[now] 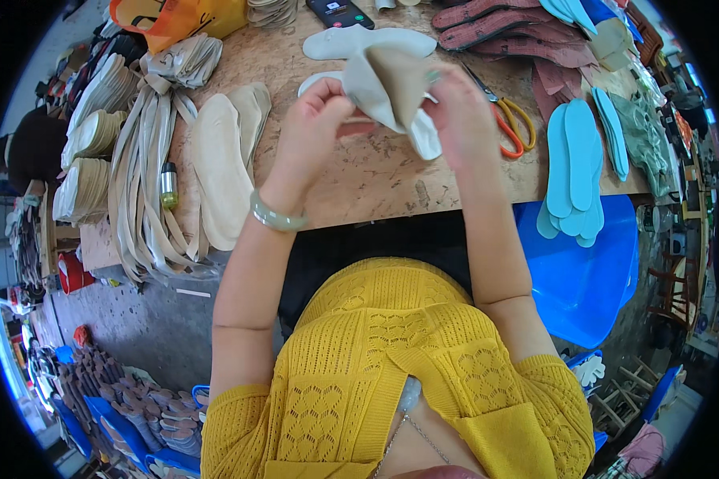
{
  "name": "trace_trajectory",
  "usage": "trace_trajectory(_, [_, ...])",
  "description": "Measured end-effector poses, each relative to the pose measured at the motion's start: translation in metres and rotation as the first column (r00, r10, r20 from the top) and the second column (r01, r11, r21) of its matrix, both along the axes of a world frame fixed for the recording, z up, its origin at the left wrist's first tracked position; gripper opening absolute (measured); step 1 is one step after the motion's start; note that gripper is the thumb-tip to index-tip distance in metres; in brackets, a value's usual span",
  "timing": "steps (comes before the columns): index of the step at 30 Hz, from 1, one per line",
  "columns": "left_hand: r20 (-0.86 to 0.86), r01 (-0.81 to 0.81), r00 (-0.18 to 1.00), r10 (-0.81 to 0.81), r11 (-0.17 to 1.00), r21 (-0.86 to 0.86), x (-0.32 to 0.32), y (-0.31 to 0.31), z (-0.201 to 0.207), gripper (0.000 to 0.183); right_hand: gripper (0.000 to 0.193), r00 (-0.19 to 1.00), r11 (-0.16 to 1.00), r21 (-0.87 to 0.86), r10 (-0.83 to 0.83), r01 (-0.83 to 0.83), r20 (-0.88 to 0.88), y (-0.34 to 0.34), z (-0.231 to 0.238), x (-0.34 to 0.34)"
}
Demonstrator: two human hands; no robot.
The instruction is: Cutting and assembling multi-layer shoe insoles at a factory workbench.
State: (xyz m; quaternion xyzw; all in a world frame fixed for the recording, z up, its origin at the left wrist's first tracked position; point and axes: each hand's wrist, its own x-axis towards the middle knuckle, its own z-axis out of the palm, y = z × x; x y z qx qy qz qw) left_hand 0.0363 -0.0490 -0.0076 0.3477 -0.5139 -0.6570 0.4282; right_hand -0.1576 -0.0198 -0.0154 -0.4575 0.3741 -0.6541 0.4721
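Above the table's near edge, my left hand (321, 120) is closed on the left side of a pale grey-beige shoe upper (379, 84). It bends into a hollow, with its tan inner face showing. My right hand (462, 112) pinches its right edge; those fingers are a little blurred, and a small green spot shows by the fingertips. Behind the upper lies a white insole-shaped piece (327, 43). Another white piece (426, 137) peeks out under my hands, mostly covered. Right of my right hand rest scissors (513, 128) with orange and yellow handles.
Beige insoles (222, 172), fabric strips (140, 168) and a small bottle (168, 185) lie to the left. Light-blue insoles (571, 160) overhang the right edge above a blue tub (575, 271). Dark-red pieces (495, 28), a phone (339, 13) and an orange bag (176, 22) sit farther back.
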Motion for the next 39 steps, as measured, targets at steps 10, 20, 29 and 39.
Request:
trace_trajectory(10, [-0.051,-0.149,0.986,0.158,0.978,0.149,0.012,-0.080,-0.039,0.013,0.030,0.696,0.865,-0.041,-0.374,0.501,0.613,0.010,0.031,-0.193])
trace_trajectory(20, [-0.077,-0.530,0.847,0.527,0.822,-0.207,0.015,-0.006,0.010,0.016,0.030,0.841,0.846,-0.170,-0.438,0.505,0.317,0.048,0.055,-0.136])
trace_trajectory(29, [-0.429,0.245,0.719,-0.547,0.777,-0.580,-0.005,0.139,0.112,0.006,0.021,0.660,0.965,-0.261,-0.180,-0.025,-0.729,0.086,-0.044,0.059])
trace_trajectory(39, [-0.815,0.201,0.577,0.060,0.956,0.213,-0.028,0.198,0.159,0.043,0.018,0.368,0.947,-0.322,-0.293,-0.018,-0.883,0.097,-0.051,0.032])
